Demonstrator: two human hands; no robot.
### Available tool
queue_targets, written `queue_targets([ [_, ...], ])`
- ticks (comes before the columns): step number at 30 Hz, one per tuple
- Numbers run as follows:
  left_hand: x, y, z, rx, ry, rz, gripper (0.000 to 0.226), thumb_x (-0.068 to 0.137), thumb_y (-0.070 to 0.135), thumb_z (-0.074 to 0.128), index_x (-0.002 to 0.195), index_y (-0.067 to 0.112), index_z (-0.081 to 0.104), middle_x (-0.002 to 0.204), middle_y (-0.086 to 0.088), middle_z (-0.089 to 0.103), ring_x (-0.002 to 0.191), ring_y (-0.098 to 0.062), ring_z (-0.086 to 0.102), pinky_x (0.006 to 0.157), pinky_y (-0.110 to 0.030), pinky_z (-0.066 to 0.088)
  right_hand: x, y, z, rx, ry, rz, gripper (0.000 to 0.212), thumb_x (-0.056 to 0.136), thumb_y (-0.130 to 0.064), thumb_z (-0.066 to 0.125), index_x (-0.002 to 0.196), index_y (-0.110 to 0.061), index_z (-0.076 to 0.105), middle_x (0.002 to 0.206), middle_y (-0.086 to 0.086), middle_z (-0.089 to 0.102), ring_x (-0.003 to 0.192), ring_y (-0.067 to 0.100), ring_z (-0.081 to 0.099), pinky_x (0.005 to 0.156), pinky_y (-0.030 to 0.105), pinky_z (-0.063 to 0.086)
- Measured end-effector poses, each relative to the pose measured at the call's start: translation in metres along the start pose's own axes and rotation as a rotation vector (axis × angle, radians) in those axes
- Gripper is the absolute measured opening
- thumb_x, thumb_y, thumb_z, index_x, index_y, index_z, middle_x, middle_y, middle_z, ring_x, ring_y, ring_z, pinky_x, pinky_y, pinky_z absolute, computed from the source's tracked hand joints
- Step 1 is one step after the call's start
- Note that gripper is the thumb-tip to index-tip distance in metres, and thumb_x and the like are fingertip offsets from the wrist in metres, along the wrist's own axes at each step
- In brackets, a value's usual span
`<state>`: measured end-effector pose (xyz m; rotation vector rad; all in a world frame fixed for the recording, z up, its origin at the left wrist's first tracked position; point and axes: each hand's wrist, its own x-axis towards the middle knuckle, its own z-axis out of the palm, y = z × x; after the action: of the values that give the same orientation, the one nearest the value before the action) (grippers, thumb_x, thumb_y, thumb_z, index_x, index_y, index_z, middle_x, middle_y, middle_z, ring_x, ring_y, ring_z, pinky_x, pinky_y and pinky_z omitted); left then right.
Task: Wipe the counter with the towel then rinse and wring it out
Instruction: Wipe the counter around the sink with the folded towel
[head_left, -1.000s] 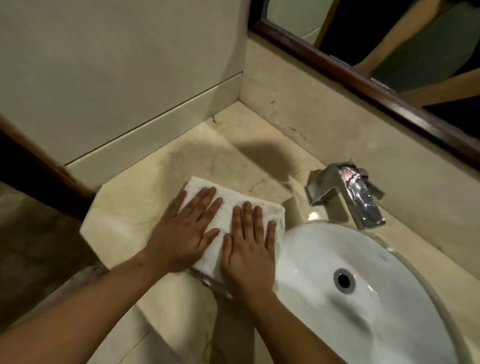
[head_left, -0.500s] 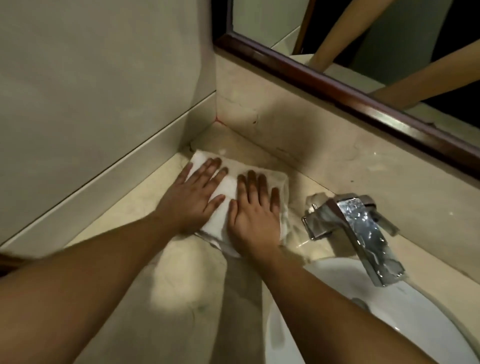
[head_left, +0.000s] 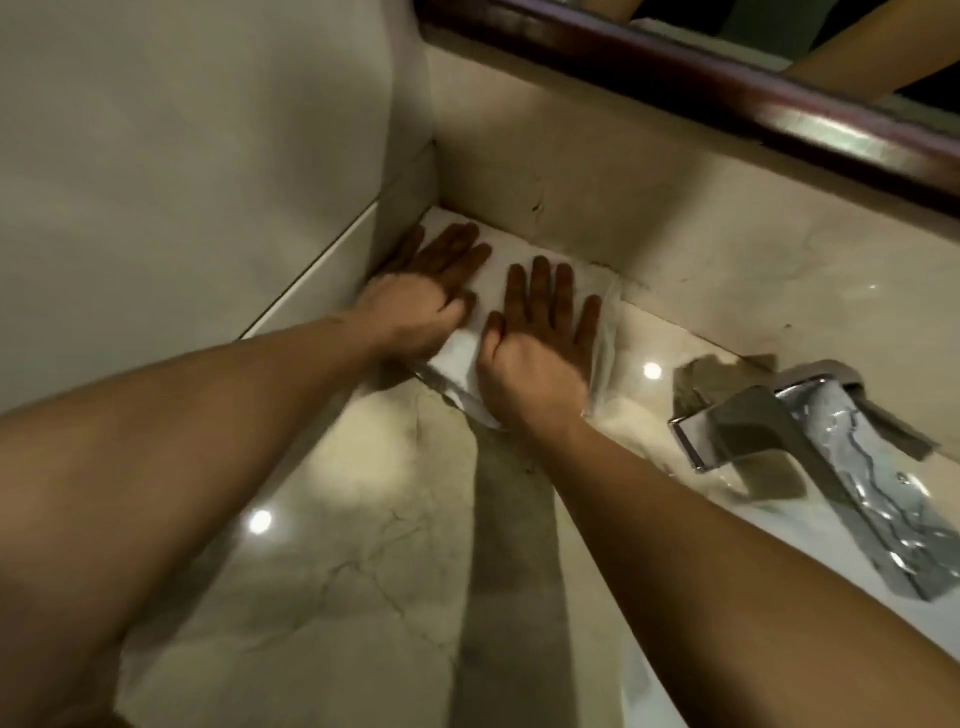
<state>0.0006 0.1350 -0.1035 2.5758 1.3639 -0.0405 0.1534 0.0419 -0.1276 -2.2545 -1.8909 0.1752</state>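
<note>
Towel (head_left: 470, 348) (folded) pressed under both flat hands, corner.

1. Dim, warm indoor light from overhead.
2. Two small bright glare spots on the glossy counter (head_left: 322, 545); sharp reflections on the chrome faucet (head_left: 852, 467).
3. Deep shadow in the far corner, darkening the fingers of the left hand (head_left: 421, 301) and right hand (head_left: 535, 353).
4. Broad arm shadow across the counter.
5. Soft motion blur throughout; mirror frame (head_left: 727, 88) smeared.
6. Wide-angle stretching at the edges.

no readable text, labels, brands or numbers anywhere in view
</note>
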Motion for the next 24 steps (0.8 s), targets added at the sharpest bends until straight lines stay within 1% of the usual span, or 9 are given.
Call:
queue_targets([
  [2, 0.002, 0.005, -0.001, -0.049, 0.010, -0.043, 0.073, 0.094, 0.045, 0.016, 0.165, 0.030, 0.015, 0.175, 0.006, 0.006, 0.160, -0.007, 0.002, 0.128, -0.034, -0.011, 0.000, 0.000, 0.000, 0.000, 0.023, 0.005, 0.064, 0.109, -0.045, 0.026, 0.167, -0.025, 0.005, 0.176, 0.002, -0.003, 0.162, 0.021, -0.010, 0.129, 0.051, -0.009],
  [4, -0.002, 0.008, 0.007, 0.041, 0.055, -0.031, 0.071, 0.098, 0.048, 0.014, 0.166, 0.029, 0.011, 0.175, 0.004, 0.005, 0.161, -0.010, 0.002, 0.129, -0.038, -0.009, -0.002, 0.000, 0.000, 0.024, 0.027, 0.010, 0.063, 0.110, -0.044, 0.026, 0.167, -0.027, 0.006, 0.176, 0.000, -0.001, 0.162, 0.019, -0.008, 0.128, 0.047, -0.012],
  [6, -0.005, 0.006, 0.013, 0.090, 0.058, -0.020, 0.067, 0.103, 0.048, 0.016, 0.166, 0.028, 0.005, 0.176, 0.002, 0.003, 0.161, -0.013, 0.001, 0.130, -0.042, -0.006, -0.006, -0.001, 0.000, 0.021, 0.045, 0.017, 0.063, 0.109, -0.042, 0.029, 0.167, -0.026, 0.011, 0.176, 0.000, 0.004, 0.162, 0.018, -0.004, 0.129, 0.048, -0.008],
  [8, -0.008, 0.007, 0.012, 0.095, 0.049, -0.029, 0.066, 0.104, 0.048, 0.015, 0.166, 0.027, 0.005, 0.176, 0.001, 0.003, 0.161, -0.013, 0.001, 0.130, -0.043, -0.004, -0.011, -0.003, -0.001, 0.006, 0.050, 0.033, 0.063, 0.108, -0.040, 0.030, 0.167, -0.024, 0.016, 0.176, 0.001, 0.010, 0.162, 0.019, 0.002, 0.129, 0.051, -0.004],
  [12, -0.028, 0.014, 0.012, 0.133, 0.055, -0.018, 0.076, 0.096, 0.051, 0.004, 0.166, 0.023, 0.011, 0.175, -0.002, 0.011, 0.161, -0.016, 0.006, 0.130, -0.046, 0.002, -0.031, -0.009, -0.006, -0.012, -0.020, 0.040, 0.063, 0.109, -0.041, 0.022, 0.167, -0.022, 0.010, 0.176, 0.001, 0.004, 0.162, 0.019, -0.003, 0.129, 0.052, -0.007],
  [15, -0.057, 0.013, 0.014, 0.143, 0.056, 0.008, 0.078, 0.096, 0.052, -0.002, 0.166, 0.020, 0.012, 0.175, -0.005, 0.011, 0.162, -0.018, 0.007, 0.130, -0.047, 0.002, -0.059, -0.021, -0.011, -0.011, -0.044, 0.044, 0.063, 0.109, -0.043, 0.015, 0.167, -0.021, 0.007, 0.176, 0.002, 0.000, 0.162, 0.020, -0.008, 0.129, 0.052, -0.009],
  [20, -0.125, 0.011, 0.022, 0.102, 0.028, 0.010, 0.072, 0.101, 0.051, 0.002, 0.166, 0.021, 0.009, 0.175, -0.003, 0.005, 0.162, -0.017, 0.002, 0.131, -0.045, -0.001, -0.123, -0.048, -0.008, 0.017, -0.085, 0.026, 0.064, 0.111, -0.046, 0.012, 0.167, -0.018, -0.001, 0.176, 0.005, -0.008, 0.161, 0.023, -0.016, 0.129, 0.053, -0.010],
  [22, -0.158, 0.012, 0.025, 0.100, 0.031, -0.005, 0.069, 0.103, 0.050, 0.005, 0.166, 0.022, 0.008, 0.175, -0.002, 0.005, 0.162, -0.016, 0.002, 0.131, -0.045, 0.000, -0.152, -0.059, -0.005, 0.048, -0.080, 0.002, 0.064, 0.111, -0.045, 0.015, 0.167, -0.017, 0.002, 0.175, 0.007, -0.007, 0.161, 0.024, -0.015, 0.129, 0.054, -0.009],
  [24, -0.192, 0.014, 0.029, 0.100, 0.024, -0.026, 0.068, 0.104, 0.050, 0.005, 0.166, 0.022, 0.007, 0.175, -0.002, 0.004, 0.161, -0.016, 0.001, 0.131, -0.045, 0.001, -0.181, -0.068, -0.002, 0.061, -0.069, -0.022, 0.063, 0.111, -0.043, 0.020, 0.167, -0.015, 0.008, 0.175, 0.008, -0.002, 0.162, 0.025, -0.010, 0.129, 0.055, -0.003],
])
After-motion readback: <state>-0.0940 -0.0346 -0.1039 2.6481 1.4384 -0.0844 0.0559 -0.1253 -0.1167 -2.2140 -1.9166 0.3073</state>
